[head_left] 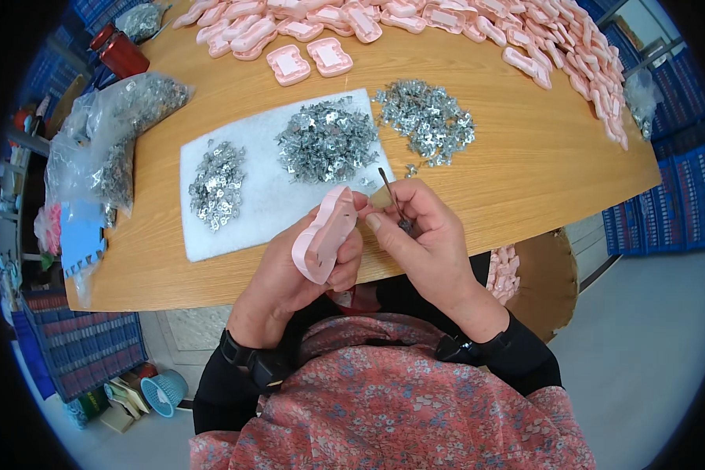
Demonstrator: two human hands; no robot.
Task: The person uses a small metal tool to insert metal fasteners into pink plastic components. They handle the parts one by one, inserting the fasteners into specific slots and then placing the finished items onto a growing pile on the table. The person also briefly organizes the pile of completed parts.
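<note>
A: How is the left arm posed?

B: Its forearm slants upward and inward. The left hand (286,262) is clamped on a pink piece (329,235), fingers curled around the right side. The piece slants from lower left to upper right, over the near edge of the bench (525,149).

A: And the right?

B: Its forearm slants upward to the left, wrist nearly straight. The right hand (431,235) has thumb and bent fingers closed on a slim dark tool (386,182), whose upper end points away from the wearer.

A: How do the hands stand to each other?

B: Close together before the torso; whether their fingertips touch cannot be told. Beyond them lies a white pad (258,204) bearing two heaps of metal clips (327,141).
</note>
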